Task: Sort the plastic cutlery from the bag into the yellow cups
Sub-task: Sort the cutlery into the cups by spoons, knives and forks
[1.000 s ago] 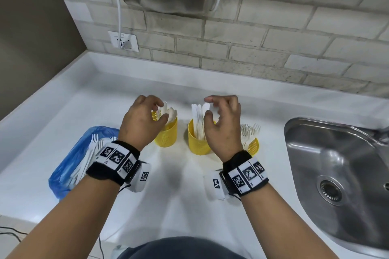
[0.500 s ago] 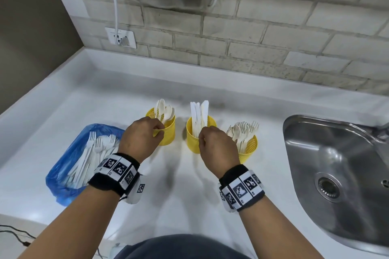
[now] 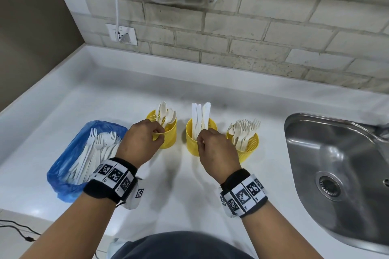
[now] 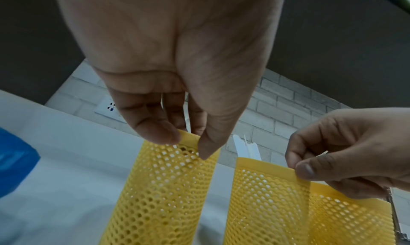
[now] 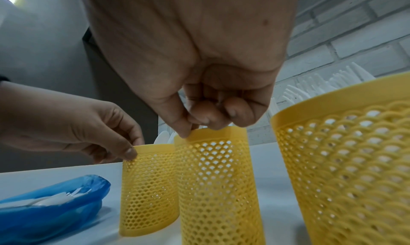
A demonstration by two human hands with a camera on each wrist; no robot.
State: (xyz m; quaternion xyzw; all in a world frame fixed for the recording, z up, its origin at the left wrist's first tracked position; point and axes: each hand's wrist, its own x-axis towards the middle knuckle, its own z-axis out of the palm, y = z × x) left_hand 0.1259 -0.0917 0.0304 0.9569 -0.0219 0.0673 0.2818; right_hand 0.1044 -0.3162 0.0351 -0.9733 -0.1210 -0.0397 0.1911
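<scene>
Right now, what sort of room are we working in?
Most likely a kitchen or pantry corner: a white countertop with a stainless steel sink set in, a pale brick-tile wall, and a wall socket.

The head view is bright and evenly lit from above; soft double shadows fall toward the viewer on the white surface (image 3: 189, 206), and the steel sink (image 3: 341, 166) shows mild glare. Straight lines bow at the edges. Both wrist views are dimmer, heavily distorted, with the nearest palm skin soft and blurred.
</scene>
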